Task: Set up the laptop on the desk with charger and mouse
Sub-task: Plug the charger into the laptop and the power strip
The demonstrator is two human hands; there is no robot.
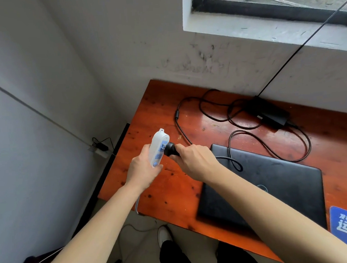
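Gripping a seemingly light, stiff white plastic power strip [159, 147], the left hand [143, 171] braces it; the right hand [196, 162] clamps the stubby black plug [170, 149] by its body.

Light: soft daylight from the window [263, 12], top right.
Glare: pale sheen on the desk [206, 120], near its far edge.
Shadows: faint.
Edges: wide-angle stretch, slight softness.

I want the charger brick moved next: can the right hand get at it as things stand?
Probably not yet: the right hand grips the plug at the power strip. The brick itself lies uncovered farther back.
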